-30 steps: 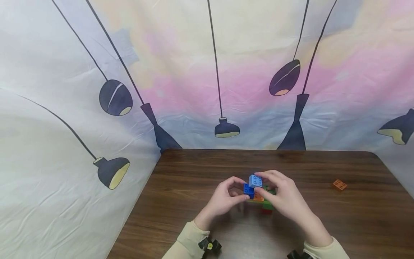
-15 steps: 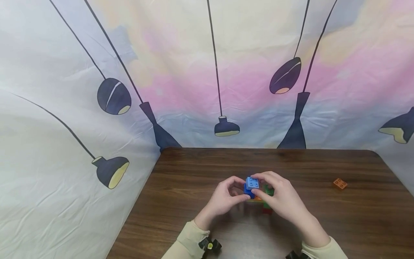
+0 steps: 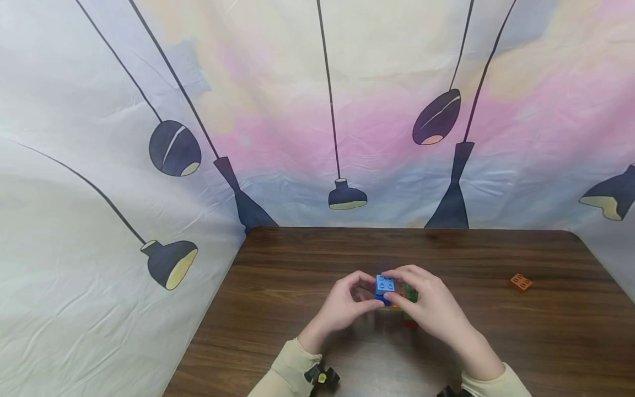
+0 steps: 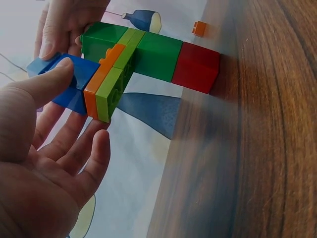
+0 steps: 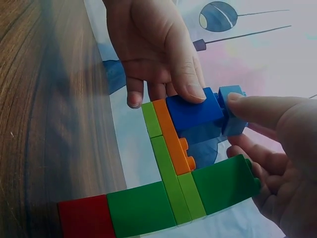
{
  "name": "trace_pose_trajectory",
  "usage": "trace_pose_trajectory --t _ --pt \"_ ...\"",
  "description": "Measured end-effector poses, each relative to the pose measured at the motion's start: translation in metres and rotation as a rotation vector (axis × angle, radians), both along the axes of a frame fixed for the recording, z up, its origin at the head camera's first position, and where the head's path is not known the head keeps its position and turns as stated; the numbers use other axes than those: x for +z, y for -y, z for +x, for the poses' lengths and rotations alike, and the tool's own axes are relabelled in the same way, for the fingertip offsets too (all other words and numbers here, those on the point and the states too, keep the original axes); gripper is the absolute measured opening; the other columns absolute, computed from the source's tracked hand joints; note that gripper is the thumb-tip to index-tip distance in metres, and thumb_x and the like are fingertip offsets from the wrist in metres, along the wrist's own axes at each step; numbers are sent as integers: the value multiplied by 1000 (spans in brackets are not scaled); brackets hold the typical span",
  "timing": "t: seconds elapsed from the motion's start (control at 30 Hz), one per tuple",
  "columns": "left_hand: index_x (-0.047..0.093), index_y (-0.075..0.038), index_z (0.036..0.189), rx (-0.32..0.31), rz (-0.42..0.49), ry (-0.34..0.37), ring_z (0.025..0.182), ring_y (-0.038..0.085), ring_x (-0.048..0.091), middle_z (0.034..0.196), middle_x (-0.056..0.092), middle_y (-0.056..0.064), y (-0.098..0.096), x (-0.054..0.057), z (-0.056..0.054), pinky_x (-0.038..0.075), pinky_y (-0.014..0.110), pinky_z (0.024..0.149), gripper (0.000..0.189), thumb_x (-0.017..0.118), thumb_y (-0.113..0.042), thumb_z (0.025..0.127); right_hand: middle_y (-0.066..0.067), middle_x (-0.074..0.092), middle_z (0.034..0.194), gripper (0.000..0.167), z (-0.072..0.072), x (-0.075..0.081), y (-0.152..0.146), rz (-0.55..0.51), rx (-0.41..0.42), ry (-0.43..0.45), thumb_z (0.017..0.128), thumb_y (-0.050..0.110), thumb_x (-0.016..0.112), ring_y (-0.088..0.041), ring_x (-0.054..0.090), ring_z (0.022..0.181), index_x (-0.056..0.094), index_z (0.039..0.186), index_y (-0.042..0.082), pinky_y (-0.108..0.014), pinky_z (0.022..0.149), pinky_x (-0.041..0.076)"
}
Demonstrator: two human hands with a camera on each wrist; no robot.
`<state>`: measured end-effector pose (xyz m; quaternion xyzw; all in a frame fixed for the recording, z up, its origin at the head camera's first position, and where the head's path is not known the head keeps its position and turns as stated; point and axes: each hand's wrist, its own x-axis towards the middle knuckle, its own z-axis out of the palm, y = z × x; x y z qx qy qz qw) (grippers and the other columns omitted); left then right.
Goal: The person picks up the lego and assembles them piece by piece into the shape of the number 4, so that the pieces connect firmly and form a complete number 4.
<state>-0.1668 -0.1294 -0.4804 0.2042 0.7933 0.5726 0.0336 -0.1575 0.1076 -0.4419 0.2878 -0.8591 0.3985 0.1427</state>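
Note:
My left hand pinches a dark blue toy brick between thumb and fingers. Right above it, my right hand holds a light blue brick by its sides. In the right wrist view the dark blue studs still show in a narrow, tilted gap between these two. Beneath the dark blue brick come a thin orange brick and lime green pieces. A green brick stands on the lime layer; below it a second green brick sits on a red brick at the bottom.
A loose orange brick lies on the right part of the brown wooden table. Behind the table hangs a cloth backdrop printed with lamps.
My right hand has brought the light blue brick left and down, from above the orange brick's edge to over the dark blue brick. The left hand keeps its grip in place.

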Motion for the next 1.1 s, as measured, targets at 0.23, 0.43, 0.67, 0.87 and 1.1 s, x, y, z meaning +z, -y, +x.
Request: trace_pose_trajectory --t 0.23,0.43,0.67,0.87,1.1 --pt "71 -17 123 -2 -2 -21 98 22 72 117 74 -4 -1 -1 0 59 32 75 31 85 -16 95 11 70 119 39 1 0 0 26 3 1 91 19 89 -13 68 96 78 128 23 -35 78 57" --pt "73 -16 122 11 0 -37 105 27 72 117 74 -3 -3 -3 0 60 33 81 29 84 -16 95 10 70 120 39 1 1 -1 31 17 9 92 17 88 -15 67 91 77 129 22 -36 76 57" --pt "75 -12 120 36 18 -77 108 27 72 121 74 2 -5 -5 1 60 33 85 27 85 -14 95 9 68 120 45 1 1 0 40 20 13 92 12 87 -9 63 88 73 134 23 -38 74 58" --pt "74 -10 116 12 30 -88 107 18 71 119 73 4 -5 -6 0 59 32 83 25 85 -12 94 9 68 118 40 1 0 -1 20 61 -22 90 6 87 -7 64 88 78 125 22 -37 74 59" --pt "73 -13 115 -2 26 -82 107 13 70 120 73 1 -4 -6 0 60 32 83 25 85 -12 94 8 68 117 37 1 0 -3 6 88 -55 88 5 88 -6 64 87 80 121 20 -36 73 59"
